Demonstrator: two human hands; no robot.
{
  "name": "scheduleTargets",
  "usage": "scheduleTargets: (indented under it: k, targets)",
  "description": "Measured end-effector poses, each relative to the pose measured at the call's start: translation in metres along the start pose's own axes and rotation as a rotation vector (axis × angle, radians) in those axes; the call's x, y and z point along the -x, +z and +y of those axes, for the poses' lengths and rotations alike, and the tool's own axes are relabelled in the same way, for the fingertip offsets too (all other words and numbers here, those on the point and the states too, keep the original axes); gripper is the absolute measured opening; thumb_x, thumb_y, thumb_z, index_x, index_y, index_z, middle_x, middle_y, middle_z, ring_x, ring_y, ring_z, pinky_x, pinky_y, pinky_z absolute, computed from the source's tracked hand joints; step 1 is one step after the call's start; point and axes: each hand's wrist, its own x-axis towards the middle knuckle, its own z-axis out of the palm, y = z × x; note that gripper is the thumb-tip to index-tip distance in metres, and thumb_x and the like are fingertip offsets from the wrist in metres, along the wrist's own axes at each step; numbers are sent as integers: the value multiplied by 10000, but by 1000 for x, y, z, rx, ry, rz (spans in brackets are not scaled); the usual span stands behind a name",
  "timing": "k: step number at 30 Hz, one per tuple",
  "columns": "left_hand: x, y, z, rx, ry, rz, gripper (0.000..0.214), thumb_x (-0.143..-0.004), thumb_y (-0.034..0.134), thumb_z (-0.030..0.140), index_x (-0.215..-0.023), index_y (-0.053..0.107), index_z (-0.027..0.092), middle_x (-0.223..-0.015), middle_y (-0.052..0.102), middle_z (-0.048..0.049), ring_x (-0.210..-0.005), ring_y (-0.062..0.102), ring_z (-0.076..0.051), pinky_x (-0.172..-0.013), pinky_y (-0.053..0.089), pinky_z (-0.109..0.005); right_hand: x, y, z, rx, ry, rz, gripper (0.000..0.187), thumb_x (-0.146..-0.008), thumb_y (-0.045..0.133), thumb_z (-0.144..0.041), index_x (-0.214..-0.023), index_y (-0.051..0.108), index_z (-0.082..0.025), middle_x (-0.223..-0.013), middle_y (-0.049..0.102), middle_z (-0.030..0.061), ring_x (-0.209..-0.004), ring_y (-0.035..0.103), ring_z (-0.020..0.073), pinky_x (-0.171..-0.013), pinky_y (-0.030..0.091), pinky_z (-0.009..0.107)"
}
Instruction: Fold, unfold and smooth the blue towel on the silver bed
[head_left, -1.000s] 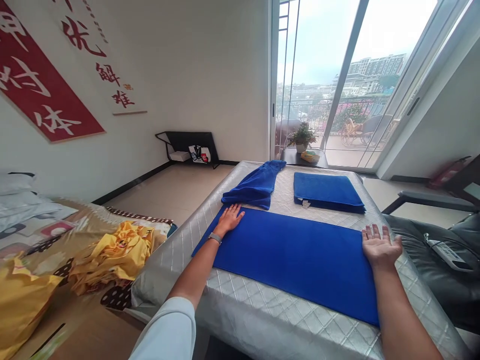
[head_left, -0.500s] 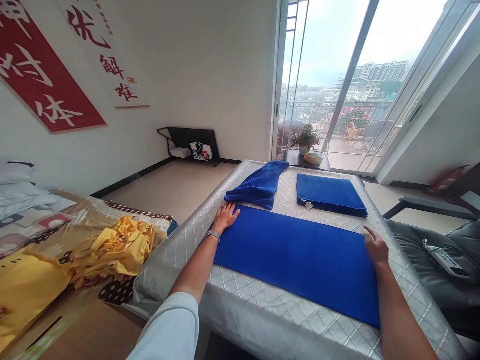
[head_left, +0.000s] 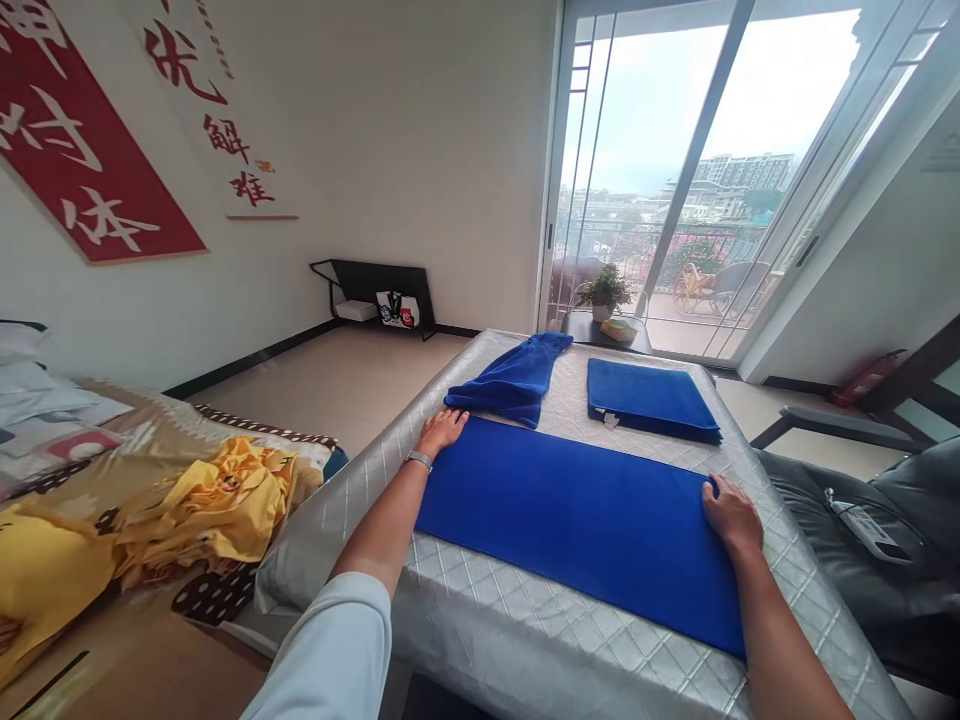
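Note:
A long blue folded cloth (head_left: pixel 577 520) lies flat across the near part of a mattress in a silvery quilted cover (head_left: pixel 510 620). My left hand (head_left: pixel 444 432) rests on its far left corner, fingers stretched out. At the far right corner my right hand (head_left: pixel 735 512) lies along the edge, fingers extended and thumb on the cloth. Just beyond my left hand is a crumpled blue cloth (head_left: pixel 514 380). Farther to the right sits a neatly folded blue cloth (head_left: pixel 652 398) with a white tag on its near edge.
On the left, yellow cloths (head_left: pixel 217 500) are heaped on a patterned bedspread, near a cardboard box (head_left: pixel 165 665). A black padded chair (head_left: pixel 847 560) with a white power strip (head_left: pixel 866 527) stands at the right. Beyond the mattress are a potted plant (head_left: pixel 606 290) and a sliding glass door (head_left: pixel 652 120).
My right hand has come down onto the cloth's far right corner, where it was blurred and pointing a finger before. My left hand stays on the left corner. The view has shifted slightly.

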Motion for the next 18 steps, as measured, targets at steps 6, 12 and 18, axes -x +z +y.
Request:
scheduleTargets:
  k: [6, 12, 18]
  targets:
    - [19, -3, 9, -7, -51, 174, 577, -1050, 247, 443, -1451, 501, 115, -1513, 504, -184, -1415, 426, -323, -1178, 293, -480, -6, 0, 6, -29, 3, -27, 604, -976, 245, -350, -1423, 576, -114, -1519, 525, 135, -1431, 447, 239, -1206, 292, 354]
    - [90, -5, 82, 26, 320, 239, 413, -990, 467, 313, -1343, 612, 156, -1466, 561, -138, -1366, 493, -278, -1161, 362, -409, -28, -13, 31, -63, 16, -155, 530, -948, 348, -343, -1354, 659, -203, -1366, 666, 108, -1243, 623, 309, -1069, 464, 442]
    - [211, -1, 201, 174, 1110, 44, 352, -999, 519, 443, -1260, 646, 244, -1334, 654, -79, -1175, 632, -216, -989, 480, -336, -34, -20, 38, -51, 46, -118, 479, -928, 396, -336, -1248, 736, -230, -1280, 705, 157, -1125, 676, 369, -924, 531, 474]
